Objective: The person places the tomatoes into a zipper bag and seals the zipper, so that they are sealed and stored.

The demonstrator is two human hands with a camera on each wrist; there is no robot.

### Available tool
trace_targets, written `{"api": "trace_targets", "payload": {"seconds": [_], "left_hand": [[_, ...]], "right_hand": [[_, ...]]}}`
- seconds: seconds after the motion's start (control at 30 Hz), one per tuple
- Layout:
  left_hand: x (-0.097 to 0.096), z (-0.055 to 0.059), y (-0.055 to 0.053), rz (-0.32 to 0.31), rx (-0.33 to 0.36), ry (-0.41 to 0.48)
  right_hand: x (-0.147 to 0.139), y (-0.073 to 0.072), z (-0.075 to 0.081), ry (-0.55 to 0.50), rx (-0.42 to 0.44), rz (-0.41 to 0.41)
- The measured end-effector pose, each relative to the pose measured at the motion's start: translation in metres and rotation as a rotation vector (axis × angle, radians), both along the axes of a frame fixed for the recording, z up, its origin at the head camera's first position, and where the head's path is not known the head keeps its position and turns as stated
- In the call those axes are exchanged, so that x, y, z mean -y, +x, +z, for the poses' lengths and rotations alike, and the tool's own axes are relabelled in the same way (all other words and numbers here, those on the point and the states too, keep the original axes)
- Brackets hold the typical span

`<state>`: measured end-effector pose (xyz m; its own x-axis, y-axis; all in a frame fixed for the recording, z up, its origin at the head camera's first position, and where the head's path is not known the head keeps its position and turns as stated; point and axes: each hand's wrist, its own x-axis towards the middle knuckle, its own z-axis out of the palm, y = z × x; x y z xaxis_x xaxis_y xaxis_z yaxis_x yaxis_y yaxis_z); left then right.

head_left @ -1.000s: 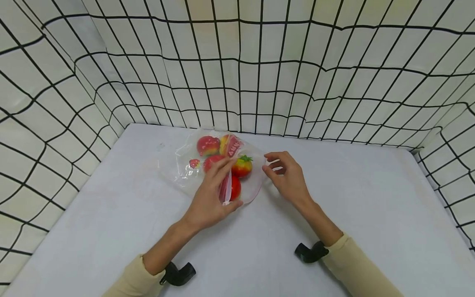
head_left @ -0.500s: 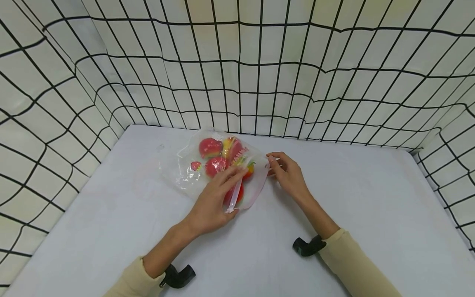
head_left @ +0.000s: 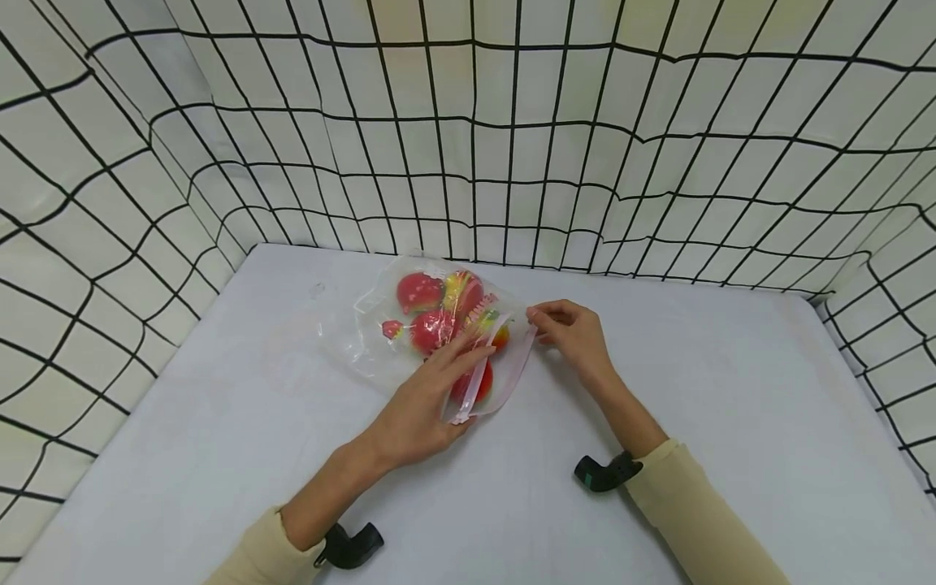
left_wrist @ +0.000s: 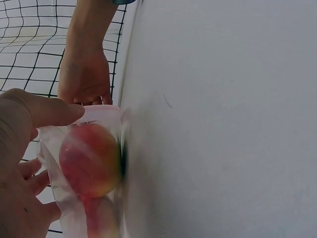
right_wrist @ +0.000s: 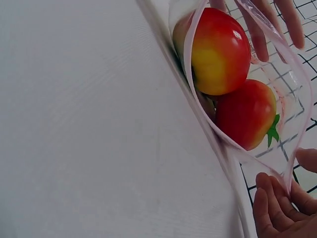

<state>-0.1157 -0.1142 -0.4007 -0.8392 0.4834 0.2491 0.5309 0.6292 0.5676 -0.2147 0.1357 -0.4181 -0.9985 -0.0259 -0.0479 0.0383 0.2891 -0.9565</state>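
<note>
A clear plastic zip bag (head_left: 373,357) with a pink-edged mouth lies on the white table, mouth toward the right. Several red-and-yellow round fruits show through its film; a fruit with green leaves (right_wrist: 245,114) and a larger fruit (right_wrist: 220,54) sit just inside the gaping mouth. My left hand (head_left: 420,410) lies over the bag with fingers stretched across the film, its thumb (left_wrist: 67,114) at the mouth's near corner. At the far corner of the mouth, my right hand (head_left: 574,337) pinches the edge between thumb and fingers; the right wrist view shows the pink rim (right_wrist: 189,54) spread apart.
Black netting (head_left: 471,122) stands around the back and sides of the white table (head_left: 731,390). A curved black piece (head_left: 354,546) is at the left cuff and another black piece (head_left: 603,474) at the right cuff. Light sleeves cover both forearms.
My right fingers have closed onto the bag's far mouth corner. The bag and its fruits have shifted slightly right, and my left hand has moved slightly down, still over the film.
</note>
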Motion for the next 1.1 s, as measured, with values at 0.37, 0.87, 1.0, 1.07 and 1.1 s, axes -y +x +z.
{"api": "trace_targets", "payload": {"seconds": [0.37,0.87,1.0,1.07,1.1], "left_hand": [[0.002,0.005,0.006,0.027,-0.208,0.040],[0.003,0.002,0.008,0.030,-0.175,0.149],[0.000,0.004,0.007,0.015,-0.173,0.169],[-0.001,0.004,0.007,0.007,-0.171,0.180],[-0.001,0.005,0.007,0.004,-0.169,0.184]], "right_hand": [[-0.006,-0.003,0.000,-0.056,0.044,-0.023],[-0.016,-0.012,-0.007,-0.038,0.062,-0.031],[-0.021,-0.017,-0.009,-0.034,0.054,-0.031],[-0.023,-0.018,-0.009,-0.042,0.059,-0.034],[-0.024,-0.018,-0.009,-0.046,0.063,-0.038]]}}
